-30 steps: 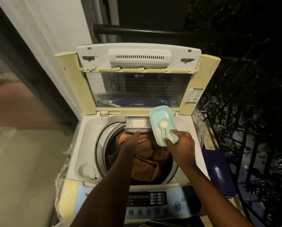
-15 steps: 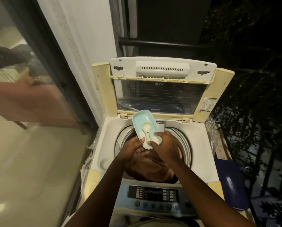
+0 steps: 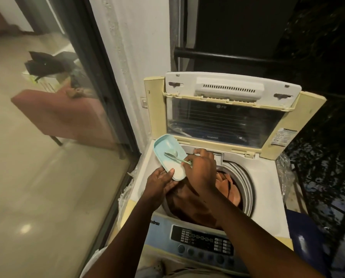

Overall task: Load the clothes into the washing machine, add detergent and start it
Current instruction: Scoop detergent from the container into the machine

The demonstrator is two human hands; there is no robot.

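Note:
A top-loading washing machine (image 3: 267,197) stands with its lid (image 3: 223,109) raised. Brown and orange clothes (image 3: 225,187) fill the drum. My left hand (image 3: 159,183) holds the near end of a tilted pale-blue detergent container (image 3: 167,151) with white powder in its lower end, over the machine's left rim. My right hand (image 3: 199,171) pinches the handle of a small pale-green scoop (image 3: 172,155) lying inside the container. The detergent drawer at the back rim is mostly hidden behind my right hand.
The control panel (image 3: 203,239) with buttons runs along the machine's front. A glass sliding door (image 3: 71,121) and white wall are to the left. A blue object (image 3: 305,237) sits at the right; a dark railing and foliage lie beyond.
The container passed from my right hand to my left hand and moved left over the rim. My right hand now grips the scoop. The camera view swung to the left.

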